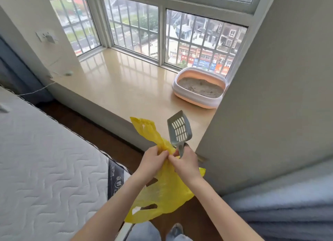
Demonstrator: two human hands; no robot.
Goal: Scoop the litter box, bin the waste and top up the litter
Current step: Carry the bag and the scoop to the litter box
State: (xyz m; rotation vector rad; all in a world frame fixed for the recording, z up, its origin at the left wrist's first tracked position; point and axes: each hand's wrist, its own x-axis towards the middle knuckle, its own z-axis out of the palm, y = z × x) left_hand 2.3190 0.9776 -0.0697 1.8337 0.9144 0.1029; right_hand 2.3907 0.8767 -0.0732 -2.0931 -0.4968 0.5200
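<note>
Inspecting head view: one frame only, person standing between bed and window ledge.
Left hand [153,161]: lower centre of frame, fingers curled shut, pinching the gathered neck of a crumpled yellow thin plastic carrier bag [162,190].
Right hand [187,164]: just right of the left hand, touching it at the fingertips; thumb and forefinger pinch the same bag edge while the remaining fingers wrap the handle of a grey slotted plastic litter scoop [178,130], blade pointing up.
Bag state: hangs limp below both hands, mouth not yet opened; handle loops flop to upper left and lower left.
Litter box: white-rimmed, peach-coloured oval plastic litter tray [182,78], right of centre on the pale glossy window ledge [126,82], well apart from the hands; grey litter inside, clumps cannot be told at this size.
Step in hand (judgement): separating the bag's layers to open it for waste.
Method advised: rub the two films apart at the rim, then spread the mouth wide; parking the scoop on the ledge would free the right fingers.
Edges: grey wall corner [252,114] stands close on the right and partly hides the tray's right end.
Open room: ledge bare to the left of the tray; white quilted mattress [54,168] crowds the lower left.
</note>
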